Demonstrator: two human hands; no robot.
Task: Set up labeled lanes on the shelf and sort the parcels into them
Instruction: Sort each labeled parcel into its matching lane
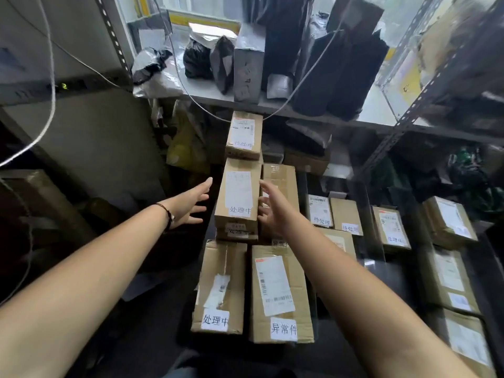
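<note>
Reaching for upper 处理中 box (238,195), centre stack; left hand (188,206) and right hand (275,214) flanking it, fingers spread, gripping nothing; 异常件 box (281,293) near, 待处理 box (319,211) right; labels mixed; sorting judged mostly undone.

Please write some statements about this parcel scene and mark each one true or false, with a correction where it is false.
1. The left hand and the right hand are open, one at each side of a stacked cardboard box labelled 处理中. True.
2. The left hand grips a black bag. False: it holds nothing; the black bags stand on the upper shelf.
3. The front box under the right forearm bears the label 异常件. True.
4. The left wrist is bare. False: it wears a dark bracelet.
</note>
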